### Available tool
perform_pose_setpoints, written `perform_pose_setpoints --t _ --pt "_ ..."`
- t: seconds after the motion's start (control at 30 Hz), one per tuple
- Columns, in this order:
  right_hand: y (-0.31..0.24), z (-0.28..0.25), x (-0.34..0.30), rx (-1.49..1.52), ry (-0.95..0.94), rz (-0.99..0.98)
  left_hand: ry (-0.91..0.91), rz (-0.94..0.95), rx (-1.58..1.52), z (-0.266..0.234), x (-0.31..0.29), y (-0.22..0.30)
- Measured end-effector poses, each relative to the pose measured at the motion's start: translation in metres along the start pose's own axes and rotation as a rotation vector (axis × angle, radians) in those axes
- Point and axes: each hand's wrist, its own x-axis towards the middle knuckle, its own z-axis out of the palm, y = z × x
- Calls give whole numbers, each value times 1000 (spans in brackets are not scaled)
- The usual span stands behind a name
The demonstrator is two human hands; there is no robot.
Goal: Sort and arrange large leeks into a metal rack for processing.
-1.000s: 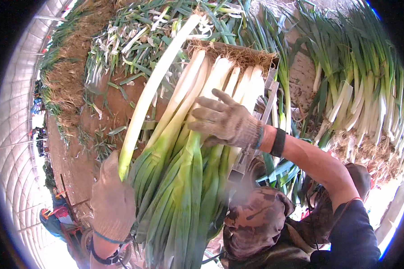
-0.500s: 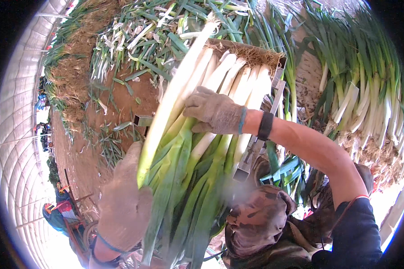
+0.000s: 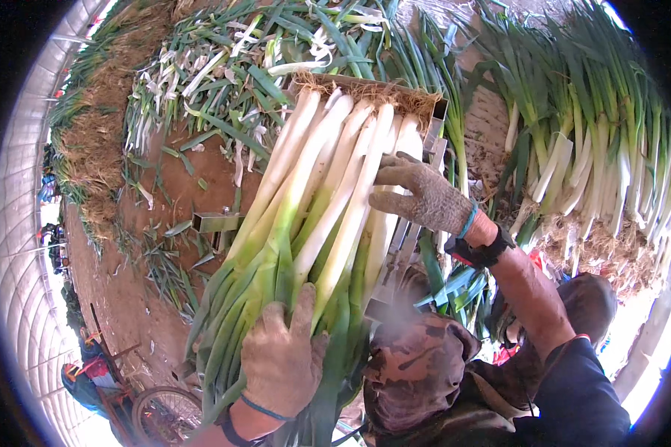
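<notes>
White leeks (image 3: pixel 297 197) lie under the spread left hand (image 3: pixel 282 361), hold unclear, and parted, empty right hand (image 3: pixel 426 200).

Leeks (image 3: pixel 313 153) lie bunched lengthwise in a metal rack (image 3: pixel 218 222), white stalks (image 3: pixel 358 200) slightly fanned (brown roots (image 3: pixel 410 95) at the far end), green leaves (image 3: pixel 220 328) trailing nearest.

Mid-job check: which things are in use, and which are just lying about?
In use:
- tan-gloved left hand, on the leeks
- tan-gloved right hand, beside the stalks
- long white-and-green leeks
- grey metal rack

Lying about:
- green-and-white leaf scraps
- white-and-green leek pile, right
</notes>
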Motion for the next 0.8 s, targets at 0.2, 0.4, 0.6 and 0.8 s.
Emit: perform_pose_setpoints --t 0.2,0.4,0.6,0.8 --pt "-32 15 -8 -607 -9 144 -55 44 65 6 -19 -8" --pt "-7 33 30 -630 105 -68 84 -143 11 30 15 -23" --pt "-58 29 25 -716 -54 -72 75 -136 46 33 7 -28" --pt "-23 79 70 -604 -182 -429 65 -32 58 -5 4 -27"
